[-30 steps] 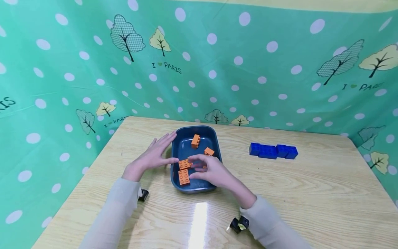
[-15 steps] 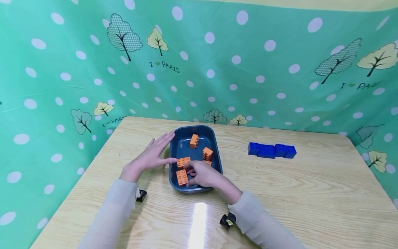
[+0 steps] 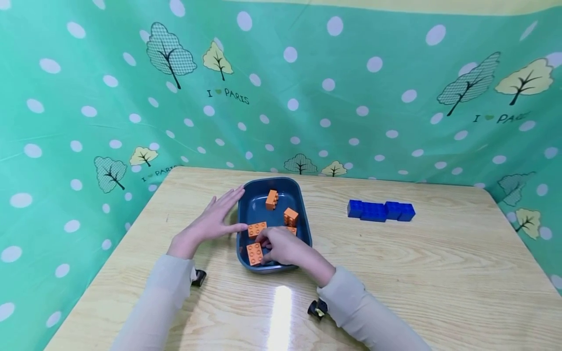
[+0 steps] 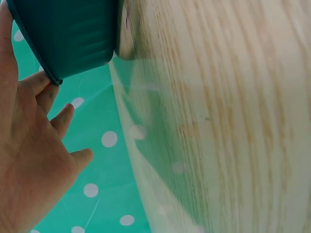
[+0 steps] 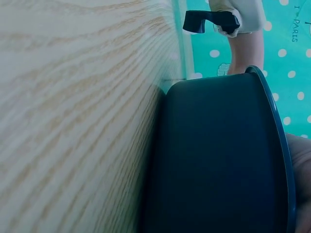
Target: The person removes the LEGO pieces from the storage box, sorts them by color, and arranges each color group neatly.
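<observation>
A dark blue tray (image 3: 306, 214) stands on the table with several orange toy bricks in it. My left hand (image 3: 210, 225) lies along its left rim, fingers extended and thumb reaching over the edge; in the left wrist view, fingertips (image 4: 41, 83) touch the rim. My right hand (image 3: 285, 246) is down inside the front of the tray. Its thumb and forefinger pinch the right end of a studded orange brick (image 3: 253, 253). Just behind lies another orange brick (image 3: 256, 229). In the right wrist view the tray wall (image 5: 218, 155) hides the fingers.
A row of blue bricks (image 3: 373, 211) sits on the wooden table (image 3: 421, 258), right of the tray. Further orange bricks stand in the tray: one at the back (image 3: 271, 200) and one at the right (image 3: 291, 217). A green dotted cloth (image 3: 263, 73) hangs behind.
My right hand has come down and to the left into the tray and closed its fingertips on the front orange brick, which has shifted slightly toward me. My left hand stays at the rim.
</observation>
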